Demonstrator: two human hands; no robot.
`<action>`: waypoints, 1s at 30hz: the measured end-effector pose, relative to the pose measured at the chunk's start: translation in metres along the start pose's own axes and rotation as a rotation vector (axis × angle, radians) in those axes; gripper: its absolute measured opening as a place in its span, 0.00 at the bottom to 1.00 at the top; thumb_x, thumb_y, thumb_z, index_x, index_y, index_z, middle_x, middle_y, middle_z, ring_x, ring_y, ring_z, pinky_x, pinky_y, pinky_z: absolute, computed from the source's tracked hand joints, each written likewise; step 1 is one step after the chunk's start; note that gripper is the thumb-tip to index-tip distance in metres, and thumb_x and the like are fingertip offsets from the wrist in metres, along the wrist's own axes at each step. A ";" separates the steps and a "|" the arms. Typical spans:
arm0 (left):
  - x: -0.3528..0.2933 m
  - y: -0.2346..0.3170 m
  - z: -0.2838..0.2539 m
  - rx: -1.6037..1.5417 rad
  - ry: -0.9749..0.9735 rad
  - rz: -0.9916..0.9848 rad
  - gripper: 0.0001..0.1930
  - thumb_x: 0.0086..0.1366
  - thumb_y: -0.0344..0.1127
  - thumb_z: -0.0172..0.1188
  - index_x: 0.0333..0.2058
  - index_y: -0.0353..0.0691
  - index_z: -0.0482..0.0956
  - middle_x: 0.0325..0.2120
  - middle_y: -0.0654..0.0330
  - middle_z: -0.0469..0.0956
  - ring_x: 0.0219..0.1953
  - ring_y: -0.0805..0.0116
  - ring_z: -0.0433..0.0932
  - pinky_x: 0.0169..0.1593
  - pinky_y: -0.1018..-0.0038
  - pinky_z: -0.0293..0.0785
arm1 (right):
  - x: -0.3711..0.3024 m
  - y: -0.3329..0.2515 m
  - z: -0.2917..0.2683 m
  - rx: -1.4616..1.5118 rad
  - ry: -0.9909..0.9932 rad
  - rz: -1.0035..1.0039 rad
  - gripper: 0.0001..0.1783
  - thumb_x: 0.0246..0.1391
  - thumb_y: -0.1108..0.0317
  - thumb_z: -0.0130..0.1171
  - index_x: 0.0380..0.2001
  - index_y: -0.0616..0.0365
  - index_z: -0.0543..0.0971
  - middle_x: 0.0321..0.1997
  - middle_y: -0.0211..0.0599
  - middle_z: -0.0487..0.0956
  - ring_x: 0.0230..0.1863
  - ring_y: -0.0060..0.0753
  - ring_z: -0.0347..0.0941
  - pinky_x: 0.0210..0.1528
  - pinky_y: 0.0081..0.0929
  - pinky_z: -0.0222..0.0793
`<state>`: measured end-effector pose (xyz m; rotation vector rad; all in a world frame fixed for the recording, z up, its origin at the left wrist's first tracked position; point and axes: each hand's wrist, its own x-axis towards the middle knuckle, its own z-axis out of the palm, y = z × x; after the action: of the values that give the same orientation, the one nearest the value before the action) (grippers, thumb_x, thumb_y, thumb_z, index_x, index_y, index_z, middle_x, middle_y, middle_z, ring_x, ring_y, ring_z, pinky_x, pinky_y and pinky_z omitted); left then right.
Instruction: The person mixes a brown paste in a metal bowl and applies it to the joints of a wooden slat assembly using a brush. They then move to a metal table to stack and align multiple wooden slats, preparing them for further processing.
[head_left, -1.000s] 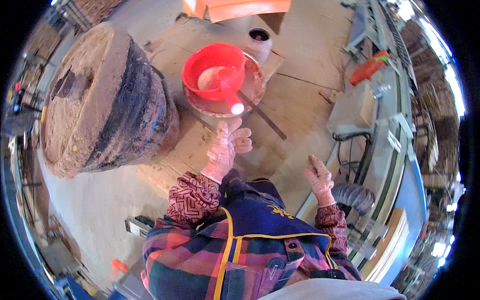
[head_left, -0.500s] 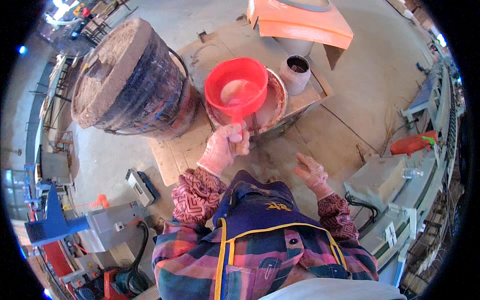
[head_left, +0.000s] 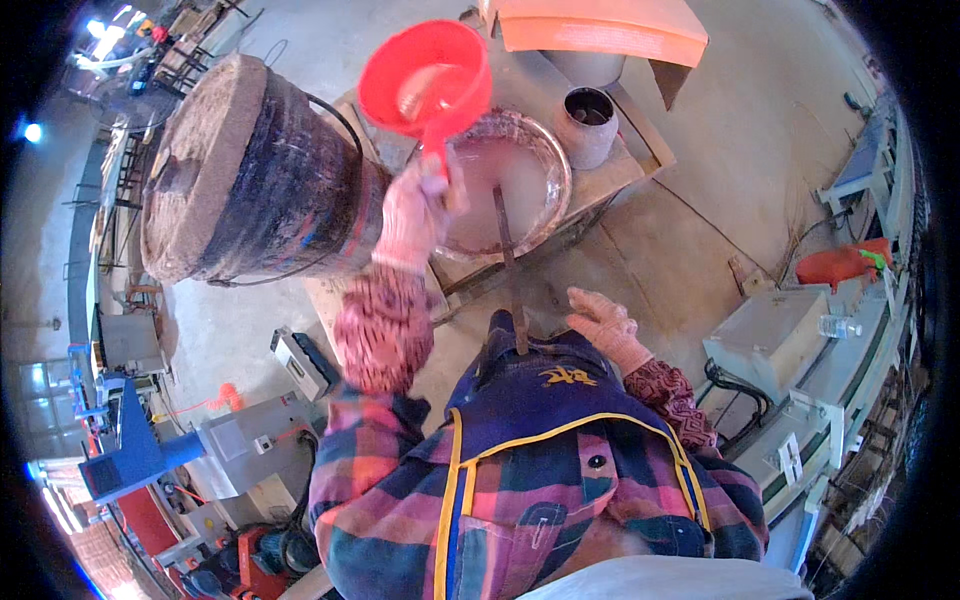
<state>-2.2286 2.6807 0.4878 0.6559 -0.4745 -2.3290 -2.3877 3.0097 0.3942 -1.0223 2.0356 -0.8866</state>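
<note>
My gloved left hand (head_left: 420, 208) grips the handle of a red plastic dipper (head_left: 374, 78), which is raised up and to the left of a round metal basin (head_left: 560, 205). Some pale liquid shows inside the dipper. Cloudy pinkish-grey liquid (head_left: 487, 165) lies in the basin, and a dark stick (head_left: 511, 275) leans out of it over the near rim toward my apron. In front of my right side, my gloved right hand (head_left: 603, 325) hangs in the air, fingers apart, holding nothing.
A big dark bucket with a crusted lid (head_left: 300, 185) stands at left. Right of the basin is a pale jar (head_left: 585, 140) with a dark mouth. An orange sheet (head_left: 605, 28) covers a container behind. Machines with rails (head_left: 800, 410) line the right; a grey-blue machine (head_left: 235, 450) stands lower left.
My left hand has lifted the dipper away from over the basin, up and to the left, uncovering the liquid and the stick. My right hand has shifted slightly left.
</note>
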 end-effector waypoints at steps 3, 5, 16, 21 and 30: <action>0.098 0.024 -0.026 0.043 -0.035 0.058 0.07 0.64 0.36 0.57 0.37 0.39 0.73 0.29 0.57 0.76 0.25 0.65 0.76 0.23 0.70 0.75 | 0.007 -0.017 0.012 -0.078 0.019 0.039 0.29 0.51 0.55 0.65 0.58 0.47 0.76 0.56 0.42 0.78 0.56 0.43 0.75 0.59 0.35 0.68; 0.151 0.039 -0.034 0.038 0.024 0.087 0.07 0.63 0.35 0.58 0.34 0.39 0.73 0.27 0.57 0.75 0.25 0.65 0.75 0.23 0.70 0.75 | 0.012 -0.021 0.014 -0.117 0.051 0.096 0.30 0.51 0.56 0.65 0.58 0.48 0.76 0.56 0.43 0.78 0.56 0.42 0.75 0.59 0.35 0.68; 0.107 0.055 -0.054 1.740 0.381 0.328 0.35 0.65 0.67 0.45 0.62 0.50 0.68 0.45 0.45 0.80 0.48 0.42 0.78 0.51 0.50 0.71 | 0.085 -0.030 0.067 0.087 0.032 0.254 0.30 0.52 0.55 0.64 0.58 0.52 0.76 0.54 0.42 0.80 0.57 0.38 0.76 0.59 0.31 0.67; 0.033 0.015 -0.183 1.501 0.408 0.182 0.30 0.65 0.60 0.51 0.58 0.47 0.73 0.45 0.45 0.80 0.45 0.45 0.80 0.49 0.54 0.74 | 0.132 -0.069 0.100 0.659 -0.058 0.307 0.25 0.60 0.51 0.59 0.53 0.58 0.78 0.42 0.34 0.82 0.44 0.31 0.77 0.51 0.28 0.71; 0.016 -0.024 -0.253 1.107 0.280 0.034 0.27 0.63 0.53 0.58 0.53 0.37 0.76 0.43 0.46 0.81 0.45 0.50 0.80 0.50 0.62 0.73 | 0.133 -0.159 0.142 0.756 -0.155 0.406 0.14 0.62 0.59 0.57 0.45 0.54 0.78 0.23 0.29 0.77 0.24 0.20 0.72 0.27 0.20 0.65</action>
<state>-2.1080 2.6474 0.2662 1.4078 -1.6327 -1.7354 -2.2740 2.7866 0.4103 -0.2408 1.4876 -1.1660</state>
